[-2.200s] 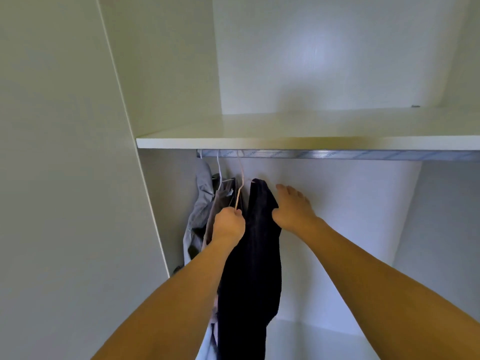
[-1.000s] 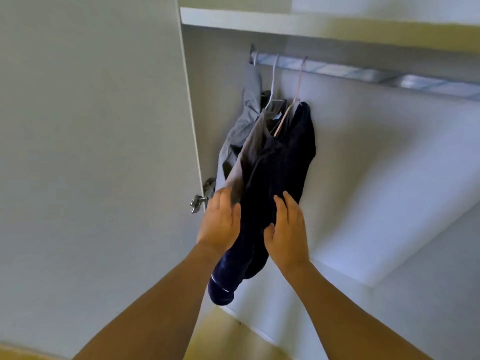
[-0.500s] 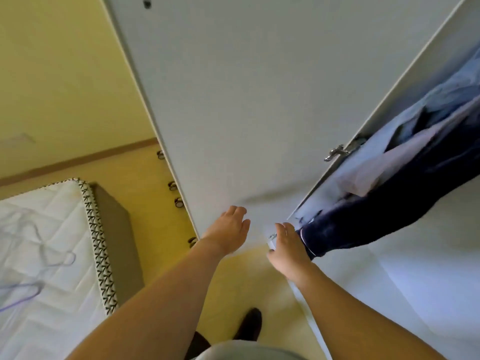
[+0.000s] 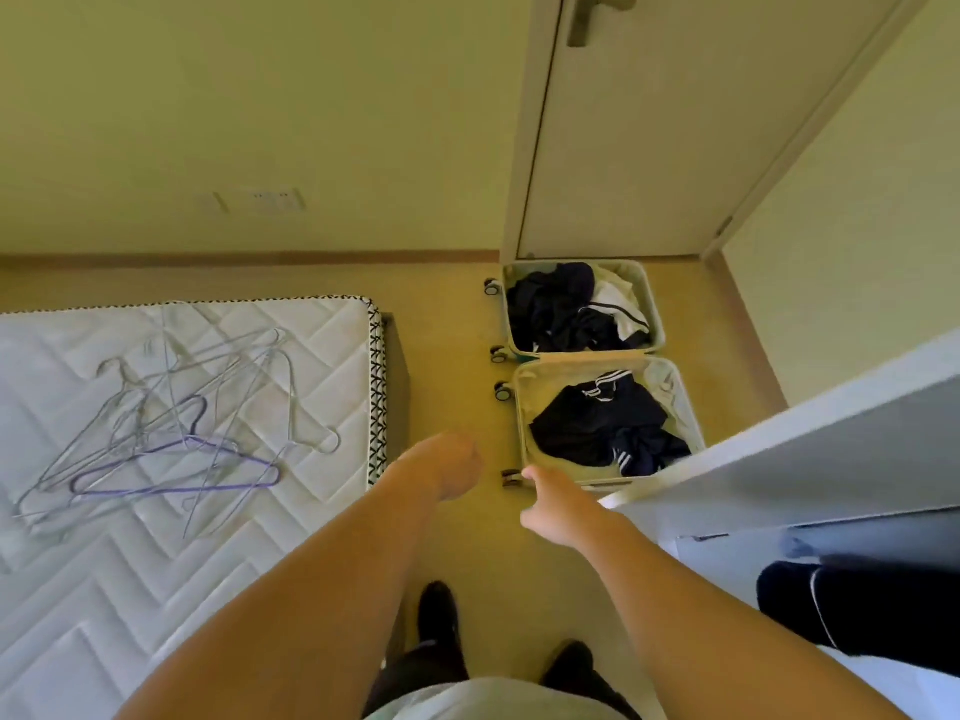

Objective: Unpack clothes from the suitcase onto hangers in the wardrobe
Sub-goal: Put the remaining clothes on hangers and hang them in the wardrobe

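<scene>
An open pale suitcase (image 4: 521,407) lies on the floor ahead. Its near half holds dark clothes with white stripes (image 4: 597,428). The far half holds more dark clothes (image 4: 550,309) and a white garment (image 4: 618,304). Several wire hangers (image 4: 171,407), one of them purple (image 4: 176,485), lie in a heap on the mattress (image 4: 156,589) at left. My left hand (image 4: 452,470) hangs over the floor, loosely curled and holding nothing. My right hand (image 4: 550,506) is open and empty just short of the suitcase's near corner. A dark garment (image 4: 857,610) hangs in the wardrobe at lower right.
The white wardrobe door (image 4: 779,449) stands open on the right, overlapping the suitcase's near right corner. A closed room door (image 4: 649,122) stands behind the suitcase. Between mattress and suitcase runs a strip of bare yellow floor (image 4: 452,366). My dark shoes (image 4: 439,610) are below.
My view has swung from the wardrobe rail down and left to the floor. Both hands have let go of the hung dark garment and now hang empty near the suitcase.
</scene>
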Available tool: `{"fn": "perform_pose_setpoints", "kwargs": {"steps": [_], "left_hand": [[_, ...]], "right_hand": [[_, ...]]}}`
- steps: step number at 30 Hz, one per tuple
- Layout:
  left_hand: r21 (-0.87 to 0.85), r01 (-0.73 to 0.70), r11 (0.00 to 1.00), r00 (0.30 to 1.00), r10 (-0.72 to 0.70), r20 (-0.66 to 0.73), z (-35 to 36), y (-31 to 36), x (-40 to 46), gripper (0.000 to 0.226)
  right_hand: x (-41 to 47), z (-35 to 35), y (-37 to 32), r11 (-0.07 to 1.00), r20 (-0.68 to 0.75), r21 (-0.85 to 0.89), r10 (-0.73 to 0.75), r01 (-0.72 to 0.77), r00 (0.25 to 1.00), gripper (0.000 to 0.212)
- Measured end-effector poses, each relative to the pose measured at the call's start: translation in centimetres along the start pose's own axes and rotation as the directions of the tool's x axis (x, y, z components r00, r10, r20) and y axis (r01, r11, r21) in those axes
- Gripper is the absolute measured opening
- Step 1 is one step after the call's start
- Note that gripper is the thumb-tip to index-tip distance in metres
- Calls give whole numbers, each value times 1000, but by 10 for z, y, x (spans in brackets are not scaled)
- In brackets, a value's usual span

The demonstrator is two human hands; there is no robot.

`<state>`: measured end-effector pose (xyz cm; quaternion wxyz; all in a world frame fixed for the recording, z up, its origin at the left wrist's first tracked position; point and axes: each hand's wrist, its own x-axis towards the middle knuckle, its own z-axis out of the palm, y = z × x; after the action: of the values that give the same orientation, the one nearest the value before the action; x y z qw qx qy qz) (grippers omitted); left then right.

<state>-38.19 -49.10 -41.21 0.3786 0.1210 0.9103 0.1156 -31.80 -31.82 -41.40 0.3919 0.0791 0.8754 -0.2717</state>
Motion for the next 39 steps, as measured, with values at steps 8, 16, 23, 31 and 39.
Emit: {"fn": "perform_pose_setpoints", "kwargs": {"steps": [8, 16, 23, 31, 39], "left_hand": [[-165, 122, 979, 984, -141, -108, -66, -41, 52, 34], [-211, 155, 965, 984, -169, -52, -106, -51, 126, 28], [-114, -5, 993, 1000, 4, -10, -103, -39, 234, 34], [111, -223, 968, 975, 223, 13, -14, -61, 386, 30], [201, -388, 899, 921, 388, 40, 34, -100, 400, 25]], "right_hand": [[76, -42, -70, 996, -91, 60, -61, 67, 994, 68], [135, -78, -59, 994, -209, 42, 103, -97, 972, 64], [216, -76, -30, 953, -276, 229, 260, -200, 925, 65], [348, -7, 30, 892, -372, 400, 369, -212, 851, 62], [347, 75, 42, 793, -422, 575, 500, -203, 756, 65]]}}
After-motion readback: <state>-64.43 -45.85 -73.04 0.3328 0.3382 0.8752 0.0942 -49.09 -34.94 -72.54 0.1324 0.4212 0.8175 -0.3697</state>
